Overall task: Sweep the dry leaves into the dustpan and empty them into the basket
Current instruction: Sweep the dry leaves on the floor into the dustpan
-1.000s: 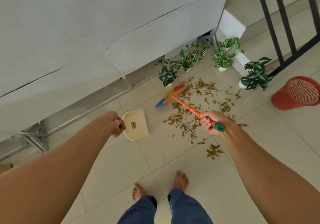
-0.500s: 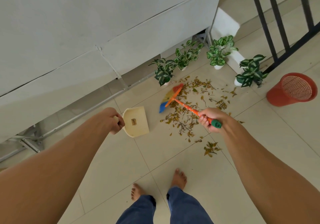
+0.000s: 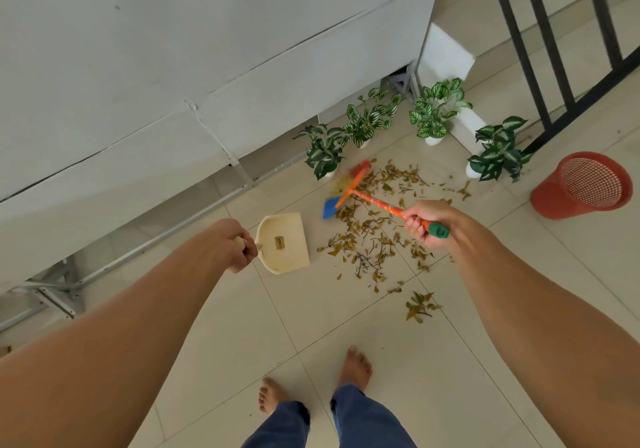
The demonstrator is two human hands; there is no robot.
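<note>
Dry brown leaves (image 3: 372, 236) lie scattered over the pale tiled floor. My left hand (image 3: 232, 244) grips the handle of a cream dustpan (image 3: 284, 244), which sits low on the floor just left of the leaves. My right hand (image 3: 426, 221) holds the orange handle of a small broom (image 3: 349, 188). Its coloured bristle head stands at the far left side of the leaf pile, near a plant. An orange mesh basket (image 3: 581, 186) stands upright on the floor at the far right, apart from the leaves.
Several potted plants (image 3: 434, 112) with green-and-white leaves ring the far side of the pile. A white wall (image 3: 173, 49) with a metal frame runs along the left. Black railing bars (image 3: 540, 49) rise at the upper right. My bare feet (image 3: 353, 366) stand below.
The broom head has shifted a little nearer to the plants and turned more upright in view. The dustpan and my left hand keep their place beside the leaves.
</note>
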